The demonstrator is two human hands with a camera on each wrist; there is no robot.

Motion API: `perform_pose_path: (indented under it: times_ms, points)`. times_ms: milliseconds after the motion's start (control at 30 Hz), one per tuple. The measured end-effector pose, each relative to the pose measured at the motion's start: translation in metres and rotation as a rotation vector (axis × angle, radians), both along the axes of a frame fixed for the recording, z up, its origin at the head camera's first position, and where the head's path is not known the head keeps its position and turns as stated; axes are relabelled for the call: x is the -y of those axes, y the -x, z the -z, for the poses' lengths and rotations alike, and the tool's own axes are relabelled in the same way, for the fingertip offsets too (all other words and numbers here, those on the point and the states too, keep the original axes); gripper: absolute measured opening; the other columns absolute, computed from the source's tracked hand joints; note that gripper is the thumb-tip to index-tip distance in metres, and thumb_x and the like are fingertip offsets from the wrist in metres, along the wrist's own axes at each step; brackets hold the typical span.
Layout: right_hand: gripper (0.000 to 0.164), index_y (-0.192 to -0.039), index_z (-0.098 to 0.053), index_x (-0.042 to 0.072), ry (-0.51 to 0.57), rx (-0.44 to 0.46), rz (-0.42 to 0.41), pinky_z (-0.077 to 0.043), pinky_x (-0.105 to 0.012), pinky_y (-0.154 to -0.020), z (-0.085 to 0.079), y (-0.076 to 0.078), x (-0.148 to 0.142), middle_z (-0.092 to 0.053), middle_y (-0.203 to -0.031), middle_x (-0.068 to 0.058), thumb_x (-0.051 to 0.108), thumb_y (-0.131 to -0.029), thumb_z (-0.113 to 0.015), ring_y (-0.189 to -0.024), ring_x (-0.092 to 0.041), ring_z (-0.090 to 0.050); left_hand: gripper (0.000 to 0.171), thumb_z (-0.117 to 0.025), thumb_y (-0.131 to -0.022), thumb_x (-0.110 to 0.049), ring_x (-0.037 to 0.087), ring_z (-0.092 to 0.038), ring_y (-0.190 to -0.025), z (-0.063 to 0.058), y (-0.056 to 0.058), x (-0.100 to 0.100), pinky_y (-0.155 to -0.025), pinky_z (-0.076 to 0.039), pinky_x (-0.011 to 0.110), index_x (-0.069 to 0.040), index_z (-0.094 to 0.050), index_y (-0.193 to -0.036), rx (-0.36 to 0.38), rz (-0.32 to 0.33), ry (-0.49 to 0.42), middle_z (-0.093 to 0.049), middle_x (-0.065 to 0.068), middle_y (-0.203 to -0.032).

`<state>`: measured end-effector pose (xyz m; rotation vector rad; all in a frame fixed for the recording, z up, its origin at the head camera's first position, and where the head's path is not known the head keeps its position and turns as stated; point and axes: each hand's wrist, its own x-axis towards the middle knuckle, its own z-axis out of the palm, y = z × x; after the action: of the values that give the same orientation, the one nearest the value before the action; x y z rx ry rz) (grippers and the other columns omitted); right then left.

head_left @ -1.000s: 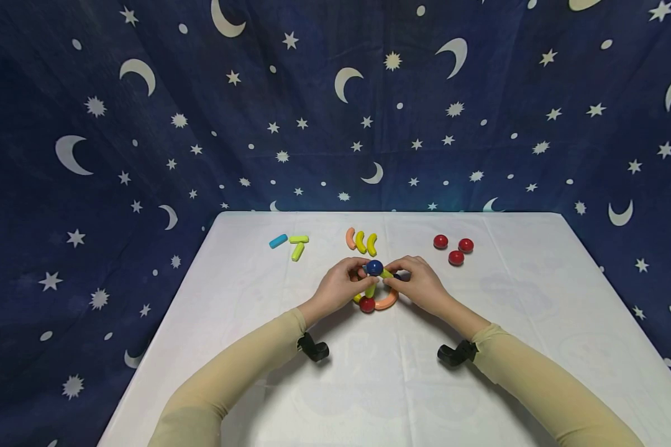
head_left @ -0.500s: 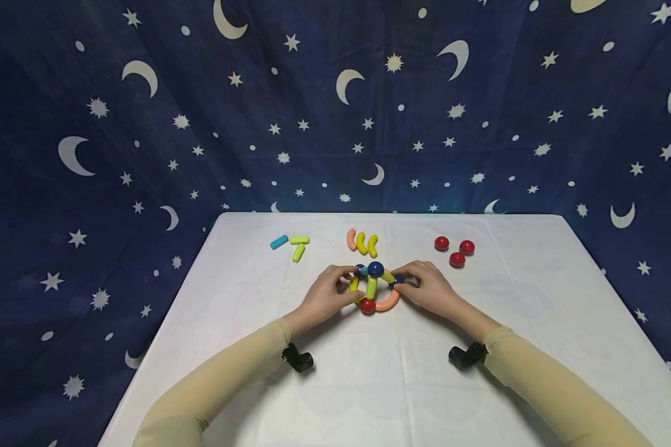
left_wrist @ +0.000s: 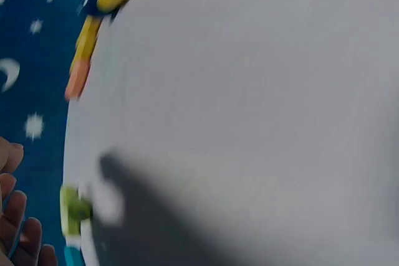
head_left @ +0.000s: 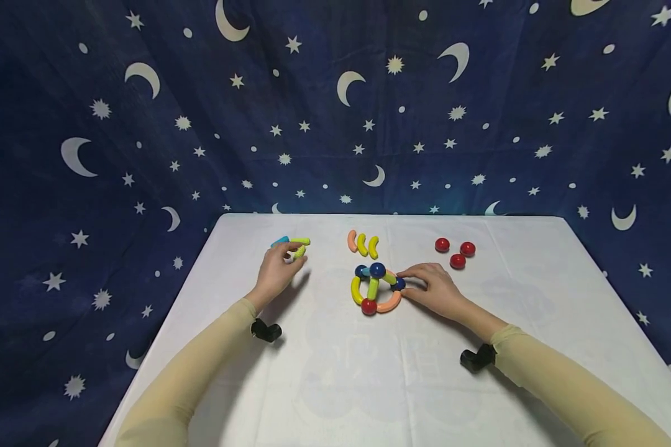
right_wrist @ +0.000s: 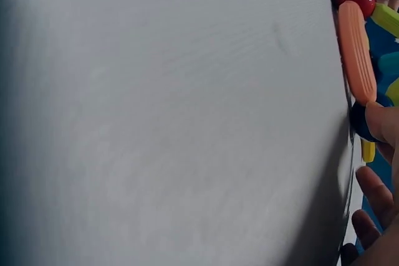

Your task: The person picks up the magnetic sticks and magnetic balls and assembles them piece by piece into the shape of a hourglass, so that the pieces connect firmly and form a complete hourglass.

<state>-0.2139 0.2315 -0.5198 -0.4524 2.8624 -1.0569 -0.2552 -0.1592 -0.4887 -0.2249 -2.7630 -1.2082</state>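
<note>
Structure (head_left: 373, 289) inside tabletop edges (head_left: 408, 218), right fingers (head_left: 416, 271) holding

The left hand (head_left: 276, 271) is now away from the ball-and-stick frame (head_left: 373, 288) and reaches to the lower green stick (head_left: 299, 252). Compared with one second ago, the right hand (head_left: 437, 292) sits slightly more outward, at the dark blue ball (head_left: 399, 284).
</note>
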Motion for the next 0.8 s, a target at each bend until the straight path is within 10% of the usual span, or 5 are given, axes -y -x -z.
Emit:
perform_pose_path:
  times_ms: [800]
  points:
    - [0.048, -0.133, -0.070, 0.024, 0.131, 0.073, 0.004, -0.041, -0.047, -0.098, 0.006, 0.000, -0.006, -0.061, -0.125, -0.001, 0.041, -0.089, -0.080, -0.119, -0.024, -0.048, 0.049, -0.066, -0.098, -0.035, 0.039, -0.051, -0.122, -0.012, 0.043, 0.050, -0.100, -0.043, 0.054, -0.009, -0.061, -0.140, 0.175, -0.163, 0.076, -0.056, 0.017, -0.136]
